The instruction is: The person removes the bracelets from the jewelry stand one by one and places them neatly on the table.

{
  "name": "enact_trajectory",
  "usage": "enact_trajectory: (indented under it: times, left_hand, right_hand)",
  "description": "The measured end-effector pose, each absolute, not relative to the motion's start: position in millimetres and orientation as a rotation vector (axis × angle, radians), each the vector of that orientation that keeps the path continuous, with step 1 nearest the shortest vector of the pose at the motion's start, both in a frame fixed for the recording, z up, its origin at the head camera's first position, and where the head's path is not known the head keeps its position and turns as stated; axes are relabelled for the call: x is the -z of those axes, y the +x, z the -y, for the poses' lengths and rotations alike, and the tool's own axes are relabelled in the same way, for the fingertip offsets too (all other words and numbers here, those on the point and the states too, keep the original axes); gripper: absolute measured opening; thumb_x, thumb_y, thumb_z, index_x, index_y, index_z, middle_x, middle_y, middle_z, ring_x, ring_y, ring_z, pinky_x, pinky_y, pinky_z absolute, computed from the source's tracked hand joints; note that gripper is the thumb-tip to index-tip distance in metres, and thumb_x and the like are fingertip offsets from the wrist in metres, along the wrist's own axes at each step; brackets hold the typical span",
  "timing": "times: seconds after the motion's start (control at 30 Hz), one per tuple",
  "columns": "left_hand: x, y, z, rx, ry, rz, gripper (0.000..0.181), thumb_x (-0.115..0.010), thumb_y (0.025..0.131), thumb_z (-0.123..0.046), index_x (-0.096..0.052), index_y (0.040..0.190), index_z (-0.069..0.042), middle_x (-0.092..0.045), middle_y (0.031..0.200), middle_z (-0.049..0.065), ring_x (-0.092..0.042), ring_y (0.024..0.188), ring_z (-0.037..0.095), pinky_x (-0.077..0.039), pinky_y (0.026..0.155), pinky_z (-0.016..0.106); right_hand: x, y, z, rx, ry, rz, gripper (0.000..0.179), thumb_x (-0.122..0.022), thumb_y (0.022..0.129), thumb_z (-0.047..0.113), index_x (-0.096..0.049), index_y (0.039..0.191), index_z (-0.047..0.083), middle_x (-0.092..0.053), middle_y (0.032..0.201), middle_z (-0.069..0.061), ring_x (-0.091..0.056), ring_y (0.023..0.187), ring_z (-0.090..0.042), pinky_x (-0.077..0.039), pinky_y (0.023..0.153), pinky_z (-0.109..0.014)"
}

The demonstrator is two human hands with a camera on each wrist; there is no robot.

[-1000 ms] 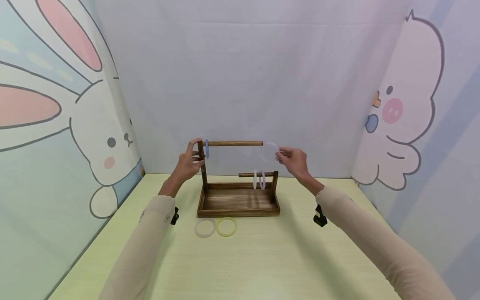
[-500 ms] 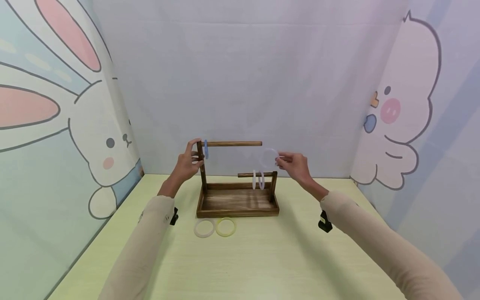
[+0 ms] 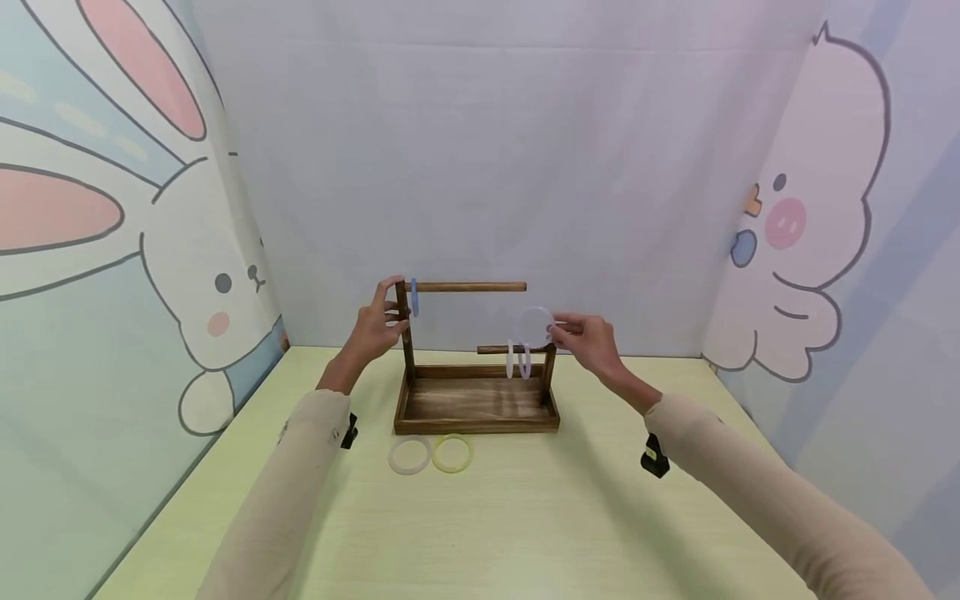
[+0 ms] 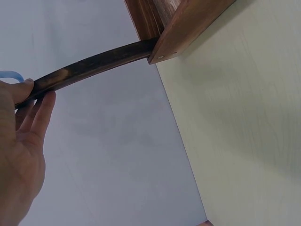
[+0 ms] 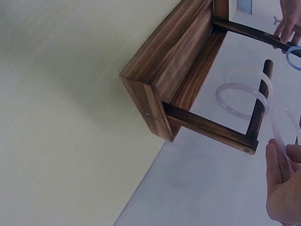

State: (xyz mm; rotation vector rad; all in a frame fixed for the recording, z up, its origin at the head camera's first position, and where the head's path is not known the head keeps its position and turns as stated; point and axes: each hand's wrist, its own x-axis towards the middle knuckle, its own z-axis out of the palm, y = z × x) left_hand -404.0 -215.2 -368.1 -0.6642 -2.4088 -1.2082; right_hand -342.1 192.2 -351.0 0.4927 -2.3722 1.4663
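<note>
My left hand grips the tall post of a dark wooden rack, its thumb and fingers on opposite sides in the left wrist view. A blue bangle hangs on the upper rod beside that post. Thumb and fingertips of my right hand pinch a clear, pale bangle by its edge. In the head view it stands upright below the upper rod's free end, just above the short lower rod. On this lower rod hang a white bangle and a lilac bangle.
In front of the rack's tray base, a pale pink bangle and a yellow bangle lie flat, side by side, on the light wooden table. A pale curtain rises behind, and printed cartoon walls flank both sides.
My right hand has lowered the clear bangle from near the upper rod's free end to close over the short lower rod. The left hand keeps its grip on the tall post.
</note>
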Motion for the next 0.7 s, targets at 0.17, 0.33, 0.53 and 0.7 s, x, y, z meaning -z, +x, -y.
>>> enact_trajectory:
  times: [0.17,0.33,0.53,0.7]
  left_hand:
    - [368,-404,215,1.205,-0.667,2.406,0.089,-0.067,0.095,0.012,-0.022,0.159,-0.030,-0.066,0.127,0.031,-0.068,0.115,0.046,-0.060,0.088,0.057]
    - [368,-405,216,1.202,-0.669,2.406,0.090,-0.067,0.094,0.012,-0.022,0.159,-0.031,-0.066,0.127,0.031,-0.068,0.114,0.046,-0.060,0.088,0.057]
    - [368,-406,215,1.189,-0.666,2.405,0.089,-0.068,0.094,0.012,-0.022,0.160,-0.029,-0.066,0.127,0.031,-0.069,0.114,0.046,-0.060,0.088,0.057]
    - [368,-406,215,1.183,-0.659,2.412,0.090,-0.068,0.094,0.011,-0.022,0.159,-0.032,-0.067,0.127,0.030,-0.069,0.114,0.046,-0.060,0.088,0.057]
  right_hand:
    - [354,-339,-190,-1.500,0.498,2.381,0.034,-0.069,0.101,0.005,-0.066,0.133,-0.006,-0.074,0.113,-0.026,-0.075,0.099,-0.038,-0.063,0.080,-0.036]
    - [357,-334,-188,-1.507,0.527,2.398,0.037,-0.068,0.102,0.007,-0.064,0.136,-0.007,-0.073,0.116,-0.027,-0.075,0.099,-0.038,-0.063,0.081,-0.035]
    - [361,-326,-186,-1.541,0.574,2.404,0.039,-0.066,0.102,0.007,-0.061,0.138,-0.008,-0.073,0.116,-0.027,-0.075,0.101,-0.039,-0.061,0.085,-0.044]
    - [367,-320,-185,-1.528,0.594,2.415,0.037,-0.067,0.102,0.008,-0.063,0.137,-0.006,-0.074,0.115,-0.026,-0.076,0.099,-0.037,-0.063,0.082,-0.039]
